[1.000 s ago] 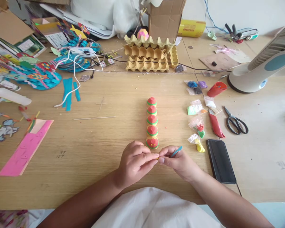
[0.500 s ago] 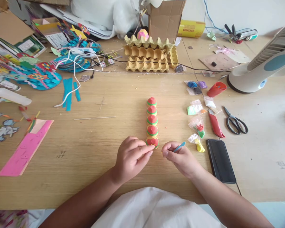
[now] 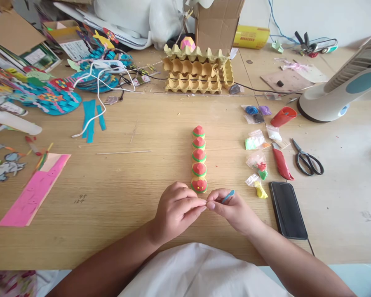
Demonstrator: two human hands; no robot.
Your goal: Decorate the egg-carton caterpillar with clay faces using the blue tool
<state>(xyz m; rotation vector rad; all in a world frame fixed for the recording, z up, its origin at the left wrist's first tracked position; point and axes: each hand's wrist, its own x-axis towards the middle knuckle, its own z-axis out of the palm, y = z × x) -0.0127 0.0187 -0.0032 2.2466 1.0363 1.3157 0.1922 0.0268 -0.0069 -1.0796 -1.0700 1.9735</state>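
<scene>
Near the bench's front edge [image 3: 43, 262], the pinched left hand [image 3: 177, 211] is touching the right hand [image 3: 230, 211], gripping a clay tool [image 3: 228, 196]; the caterpillar [image 3: 199, 156] is already wearing eyes [image 3: 198, 188], details seemingly remaining.

A plain whitish top [image 3: 198, 272] is creasing lightly in front and overlapping the near edge of the table [image 3: 64, 247]; the forearms [image 3: 117, 253], left hand [image 3: 174, 212] and right hand [image 3: 233, 210] are showing bare.

My spot's a big light-wood table [image 3: 126, 181], dark seam [image 3: 310, 247] running down its right side, plain white wall [image 3: 352, 18] behind it, pale floor [image 3: 336, 278] peeking out below, soft light all over.
</scene>
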